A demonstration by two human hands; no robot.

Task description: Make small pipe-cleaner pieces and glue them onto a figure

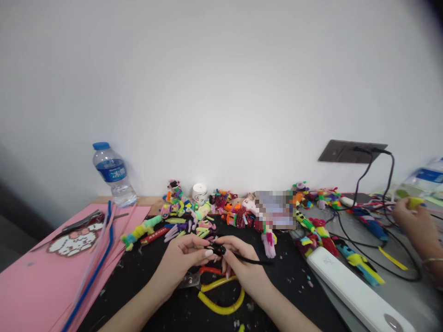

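Note:
Between my two hands is a black pipe cleaner (254, 261), bunched into a small dark knot at the fingertips with a straight tail pointing right. My left hand (188, 252) pinches the knot from the left with thumb and fingers. From the other side my right hand (242, 259) grips it, the tail running out across that hand. Just below lie scissors (221, 310) with yellow and red handles, their blades partly under my left hand. Short cut pipe cleaner pieces (172, 233) are scattered beyond my fingers on the black mat (138, 286).
Pink sheets (24, 290) with long pipe cleaners lie left, near a water bottle (119, 177). Several fuzzy figures (238, 214) and a white tub (200, 194) line the wall. At right are a long white device (356, 290), black cables (346, 235) and another person's hand (415, 226).

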